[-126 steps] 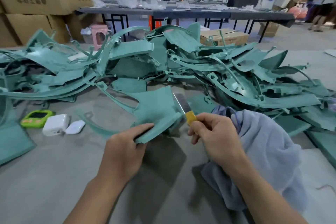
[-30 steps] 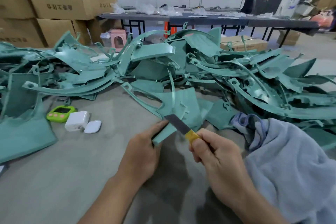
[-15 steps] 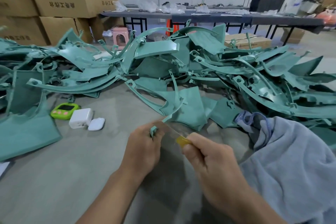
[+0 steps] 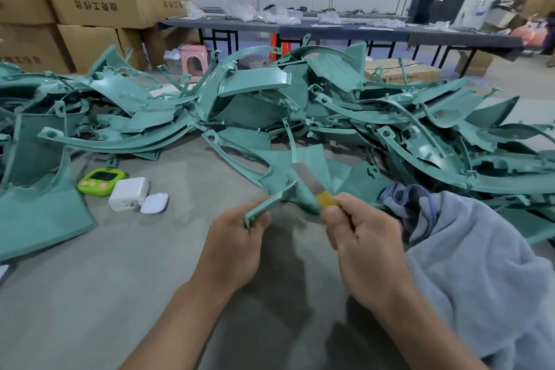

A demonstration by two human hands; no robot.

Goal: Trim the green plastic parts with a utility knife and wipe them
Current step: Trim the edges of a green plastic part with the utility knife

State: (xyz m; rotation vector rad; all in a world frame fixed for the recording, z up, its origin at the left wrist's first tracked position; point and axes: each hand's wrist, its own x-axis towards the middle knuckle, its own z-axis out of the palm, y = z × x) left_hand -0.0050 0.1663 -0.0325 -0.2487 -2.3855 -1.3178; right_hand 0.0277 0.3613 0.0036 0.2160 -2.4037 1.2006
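Even bright indoor light, soft shadows, wide-angle edge distortion.

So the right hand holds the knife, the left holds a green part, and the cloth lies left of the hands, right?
Not quite: the head view shows the cloth lying right of the hands, not left. The right hand does hold the knife, and the left hand a green part.

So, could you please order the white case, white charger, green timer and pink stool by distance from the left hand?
1. white case, just left of the left hand.
2. white charger, next leftward.
3. green timer, farther left again.
4. pink stool, far back in the room.
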